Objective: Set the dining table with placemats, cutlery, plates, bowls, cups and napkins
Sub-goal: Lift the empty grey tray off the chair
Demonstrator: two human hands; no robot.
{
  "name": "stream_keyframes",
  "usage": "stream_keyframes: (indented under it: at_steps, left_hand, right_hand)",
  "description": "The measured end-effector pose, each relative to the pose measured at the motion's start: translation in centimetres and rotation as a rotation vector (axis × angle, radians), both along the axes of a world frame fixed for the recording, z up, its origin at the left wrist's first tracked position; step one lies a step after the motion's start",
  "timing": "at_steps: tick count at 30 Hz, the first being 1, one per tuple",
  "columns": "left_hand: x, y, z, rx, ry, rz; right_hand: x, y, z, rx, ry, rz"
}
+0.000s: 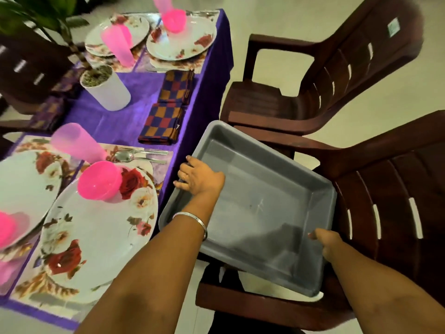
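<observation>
Right now both hands hold a grey tray [262, 189], tilted and carried over the arm of the near brown chair [390, 189], just right of the surface's edge. The left hand [199, 178] curls its fingers over the tray's left rim, thumb inside the wall; a silver bangle [192, 219] sits on that wrist. The right hand [323, 239] grips the tray's near right rim, thumb on top. Nothing lies in the tray.

Left of the tray, the surface wears a purple cloth [134, 121]. Nearest is a floral plate [96, 227] on a floral placemat [31, 289], with a pink bowl [100, 180] resting on its far edge. A pink cup [77, 143] stands beyond the bowl, and a spoon and other cutlery [142, 155] lie on the placemat's far right corner. Farther along the right edge, two checked napkins [163, 121] lie end to end. A white pot [106, 89] with a plant stands near the middle. At the far end are two more floral plates [183, 42], another pink cup [118, 44] and a pink bowl [173, 20]. A second brown chair [325, 75] stands far right.
</observation>
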State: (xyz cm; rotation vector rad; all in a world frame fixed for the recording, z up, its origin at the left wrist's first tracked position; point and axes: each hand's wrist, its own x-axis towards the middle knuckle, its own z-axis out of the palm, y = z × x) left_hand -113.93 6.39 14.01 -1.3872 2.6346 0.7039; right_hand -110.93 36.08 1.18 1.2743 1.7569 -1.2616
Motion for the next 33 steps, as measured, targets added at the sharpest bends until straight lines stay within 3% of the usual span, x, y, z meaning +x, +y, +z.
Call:
stream_keyframes:
  at_steps: [5,12,19,23,29,33]
  left_hand:
    - [2.6,1.0,5.4,-0.007,0.153,0.061]
    - [7.7,-0.8,17.1,-0.023,0.439,0.248]
    - [17.5,-6.2,25.7,-0.075,0.769,0.561]
    - [25.6,-9.9,27.6,-0.127,0.917,0.785]
    - [40.9,-14.0,27.8,-0.181,1.041,1.180]
    - [52.3,-13.9,26.8,-0.235,1.071,1.413]
  right_hand:
    - [-0.8,0.6,6.0,0.016,0.172,-0.118]
    - [-4.0,-0.8,18.4,-0.050,0.475,-0.142]
    - [-3.1,-8.9,33.5,0.003,0.897,0.049]
    - [0.5,-15.5,39.7,-0.098,1.090,0.227]
    - [10.2,-27.2,45.9,-0.285,1.269,0.571]
    - [18.8,-34.4,46.5,-0.386,1.316,0.807]
